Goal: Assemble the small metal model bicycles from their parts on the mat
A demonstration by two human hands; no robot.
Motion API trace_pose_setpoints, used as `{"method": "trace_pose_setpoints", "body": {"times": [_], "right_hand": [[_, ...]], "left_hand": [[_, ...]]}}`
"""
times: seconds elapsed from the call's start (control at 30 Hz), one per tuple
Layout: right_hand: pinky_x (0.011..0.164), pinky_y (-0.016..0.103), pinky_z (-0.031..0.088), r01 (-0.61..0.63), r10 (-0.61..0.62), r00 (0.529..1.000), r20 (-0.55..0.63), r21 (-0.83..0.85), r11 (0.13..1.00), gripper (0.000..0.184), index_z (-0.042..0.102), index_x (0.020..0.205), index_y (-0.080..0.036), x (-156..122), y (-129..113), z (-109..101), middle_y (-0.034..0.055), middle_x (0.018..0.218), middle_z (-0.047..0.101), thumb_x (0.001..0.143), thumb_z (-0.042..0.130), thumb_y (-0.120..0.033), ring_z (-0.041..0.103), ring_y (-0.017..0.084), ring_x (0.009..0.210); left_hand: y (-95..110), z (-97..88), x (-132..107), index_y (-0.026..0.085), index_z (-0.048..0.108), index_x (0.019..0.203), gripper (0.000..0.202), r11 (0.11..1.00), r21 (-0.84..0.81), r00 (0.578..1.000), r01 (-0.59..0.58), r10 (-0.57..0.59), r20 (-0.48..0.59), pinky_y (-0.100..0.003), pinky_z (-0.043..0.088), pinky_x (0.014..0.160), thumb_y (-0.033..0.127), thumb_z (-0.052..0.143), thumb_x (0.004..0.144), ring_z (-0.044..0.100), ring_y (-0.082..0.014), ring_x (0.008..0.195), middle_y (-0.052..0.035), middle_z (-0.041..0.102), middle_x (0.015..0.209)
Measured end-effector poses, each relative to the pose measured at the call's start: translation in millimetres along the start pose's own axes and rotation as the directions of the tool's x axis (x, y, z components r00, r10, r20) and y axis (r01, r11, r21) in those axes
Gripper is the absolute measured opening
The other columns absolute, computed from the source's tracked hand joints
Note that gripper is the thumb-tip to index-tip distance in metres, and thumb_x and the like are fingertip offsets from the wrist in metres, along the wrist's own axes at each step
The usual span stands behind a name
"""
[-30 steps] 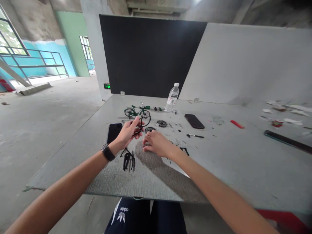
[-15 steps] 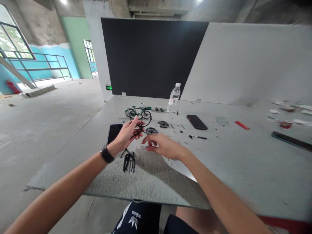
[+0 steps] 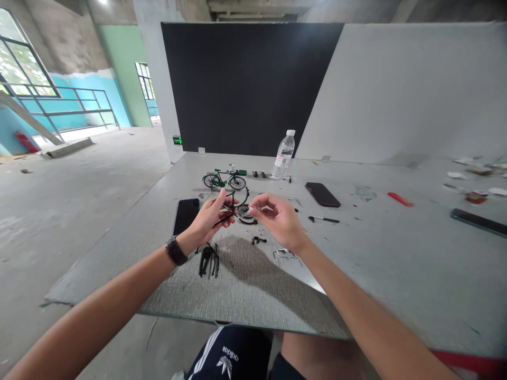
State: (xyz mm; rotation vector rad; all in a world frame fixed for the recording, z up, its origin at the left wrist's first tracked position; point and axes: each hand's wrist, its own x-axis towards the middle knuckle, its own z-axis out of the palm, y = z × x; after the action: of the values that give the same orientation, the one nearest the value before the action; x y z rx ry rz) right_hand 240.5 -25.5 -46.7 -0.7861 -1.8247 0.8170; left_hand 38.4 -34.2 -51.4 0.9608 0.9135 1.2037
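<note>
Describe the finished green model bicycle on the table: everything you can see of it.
The green model bicycle stands upright on the grey table, side-on to the camera, beyond both hands and left of the water bottle. It has a dark green frame, two black spoked wheels, handlebars and a saddle, and looks metallic. Neither hand touches it; finer details are too small to tell.

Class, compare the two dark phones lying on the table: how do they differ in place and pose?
The left phone lies beside the left hand, long side running away from the person. The right phone lies farther back, beyond the right hand, turned diagonally. Both are flat with dark faces up.
</note>
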Motion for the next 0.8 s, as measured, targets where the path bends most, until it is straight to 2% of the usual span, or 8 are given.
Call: {"method": "trace_pose_setpoints", "body": {"times": [0.2,0.37,0.47,0.63,0.8], "right_hand": [[0.08,0.034,0.059,0.072,-0.072,0.997,0.006,-0.058,0.996,0.019,0.068,0.094,-0.024,-0.3,-2.3,3.0,0.0015,0.089,0.072,0.089,0.075,-0.04,0.069,0.017,0.083],[0.081,0.034,0.06,0.153,-0.148,0.988,0.038,-0.215,0.965,0.017,0.068,0.097,-0.024,-1.4,4.0,2.7,0.0023,0.092,0.076,0.094,0.07,-0.04,0.073,0.018,0.085],[0.079,0.033,0.058,0.217,-0.205,0.976,0.072,-0.341,0.915,0.016,0.068,0.101,-0.024,-1.1,8.3,1.3,0.0023,0.094,0.076,0.097,0.065,-0.04,0.072,0.018,0.084],[0.084,0.036,0.055,0.394,-0.325,0.919,0.224,-0.485,0.78,0.02,0.071,0.113,-0.027,9.7,3.0,-3.7,0.0026,0.102,0.077,0.103,0.055,-0.033,0.069,0.019,0.092],[0.086,0.039,0.053,0.459,-0.302,0.882,0.362,-0.512,0.726,0.025,0.072,0.114,-0.027,21.6,-4.1,-11.9,0.0039,0.105,0.077,0.103,0.05,-0.029,0.069,0.022,0.095]], "left_hand": [[-1.9,-1.7,-1.4,0.015,0.073,0.096,0.052,1.0,0.004,0.999,0.013,-0.013,-0.04,-0.022,0.043,0.055,0.065,0.062,0.091,0.062,-0.0098,0.06,-0.0048,0.069,0.078],[-1.9,-2.4,-0.3,0.015,0.074,0.095,0.05,1.0,-0.015,0.999,-0.001,0.0,-0.054,-0.022,0.044,0.055,0.064,0.066,0.089,0.062,-0.0096,0.06,-0.0058,0.071,0.081],[-1.4,-2.3,0.5,0.015,0.073,0.094,0.048,1.0,-0.028,0.999,-0.008,0.007,-0.037,-0.022,0.043,0.053,0.063,0.068,0.088,0.061,-0.0094,0.059,-0.0053,0.07,0.081],[-1.2,-3.4,1.6,0.014,0.072,0.093,0.048,0.998,-0.048,0.999,-0.046,0.045,-0.019,-0.022,0.044,0.054,0.061,0.071,0.086,0.059,-0.0083,0.058,-0.0045,0.069,0.082],[-2.8,-6.0,3.6,0.014,0.072,0.096,0.047,0.998,-0.051,0.998,-0.048,0.046,-0.036,-0.022,0.047,0.059,0.06,0.072,0.085,0.061,-0.0093,0.061,-0.0041,0.068,0.079]]}}
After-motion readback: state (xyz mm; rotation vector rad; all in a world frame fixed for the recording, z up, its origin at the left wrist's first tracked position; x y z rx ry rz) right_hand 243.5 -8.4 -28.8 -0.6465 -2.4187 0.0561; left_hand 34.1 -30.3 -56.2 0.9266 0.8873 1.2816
